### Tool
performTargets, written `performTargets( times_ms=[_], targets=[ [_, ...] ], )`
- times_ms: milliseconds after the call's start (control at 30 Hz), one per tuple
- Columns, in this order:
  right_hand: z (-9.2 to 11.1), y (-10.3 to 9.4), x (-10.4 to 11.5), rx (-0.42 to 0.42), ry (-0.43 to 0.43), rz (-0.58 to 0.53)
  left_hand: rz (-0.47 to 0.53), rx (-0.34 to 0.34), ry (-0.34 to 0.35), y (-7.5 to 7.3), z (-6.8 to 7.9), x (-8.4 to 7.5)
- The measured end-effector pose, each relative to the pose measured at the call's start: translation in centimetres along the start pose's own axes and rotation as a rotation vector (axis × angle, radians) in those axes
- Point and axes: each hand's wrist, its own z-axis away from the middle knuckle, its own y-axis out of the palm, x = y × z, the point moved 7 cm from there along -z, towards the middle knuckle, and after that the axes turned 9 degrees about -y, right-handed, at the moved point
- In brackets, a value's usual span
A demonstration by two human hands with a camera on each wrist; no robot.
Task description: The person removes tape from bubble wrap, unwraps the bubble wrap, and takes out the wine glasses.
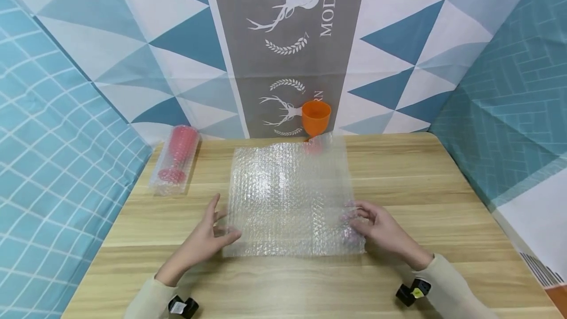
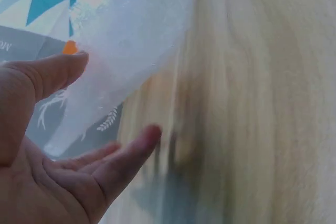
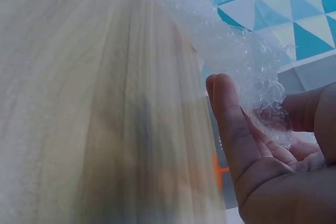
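Note:
A clear sheet of bubble wrap (image 1: 283,201) is held up above the wooden table in the head view. My right hand (image 1: 383,225) pinches its right edge, thumb on one side and fingers on the other; the right wrist view shows the crumpled wrap (image 3: 262,85) at the thumb. At the left edge is my left hand (image 1: 205,238), fingers and thumb spread wide. In the left wrist view the left hand (image 2: 58,156) has a gap between thumb and fingers, with the wrap (image 2: 136,30) beyond. Behind the sheet stands an orange goblet (image 1: 316,118), its lower part covered.
At the table's back left lies a pink goblet (image 1: 179,149) inside bubble wrap. The wooden table (image 1: 398,176) ends against a patterned cloth backdrop (image 1: 288,78), with blue cloths (image 1: 57,161) on either side.

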Motion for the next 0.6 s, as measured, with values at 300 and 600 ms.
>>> performTargets(
  times_ms=[300, 600],
  targets=[
    [-0.5, -0.1, 0.3, -0.017, -0.023, -0.014, 0.321, 0.261, -0.019, 2.4, -0.1, 1.0],
    [-0.5, 0.4, -0.2, 0.012, 0.005, -0.035, 0.441, 0.303, -0.027, 3.4, -0.5, 1.7]
  ],
)
